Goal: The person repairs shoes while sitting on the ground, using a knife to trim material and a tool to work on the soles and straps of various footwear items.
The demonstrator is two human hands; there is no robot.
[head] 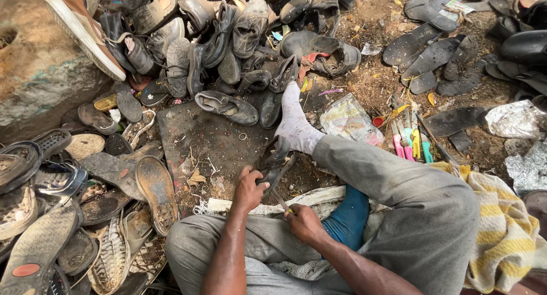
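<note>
- I see my left hand (249,188) curled tight around the near end of a dark strapped sandal (274,161); the fingers are wrapped over its edge with no gap showing.
- My right hand (302,222) is closed into a narrow pinch on a thin tool (281,202), whose slim shaft runs up to the sandal's underside; I cannot tell what kind of tip it has.
- The sandal sits between my knees, its far end pressed under my foot in a whitish sock (295,124), just at the near edge of a flat dark work slab (208,138).
- A blue cloth (348,218) lies across my lap beside the right wrist.
- To my right, a cluster of pink, yellow and green handled tools (411,144) lies on the dirt, near a crumpled clear plastic bag (348,119).
- A heap of worn black shoes (228,38) is piled beyond the slab, and loose soles and sandals (68,215) are spread at my left.
- A yellow striped cloth (501,226) is under my right leg.
</note>
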